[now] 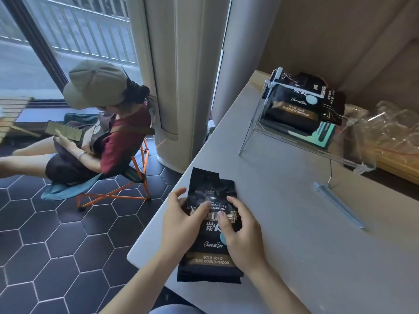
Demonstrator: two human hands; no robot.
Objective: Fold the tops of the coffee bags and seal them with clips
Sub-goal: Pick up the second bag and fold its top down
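A black coffee bag lies flat near the front-left corner of the pale table, its open top pointing away from me. My left hand grips its left side, thumb on the front. My right hand presses on the bag's middle from the right. A long light-blue clip lies loose on the table to the right, clear of both hands. Farther back, a second black coffee bag rests in a clear acrylic stand, with a white clip across its folded top.
Crinkled clear plastic wrapping and a wooden tray sit at the back right. The table's left edge drops to a dark hexagon-tiled floor. A person in a cap sits on an orange folding chair beside a tall white column.
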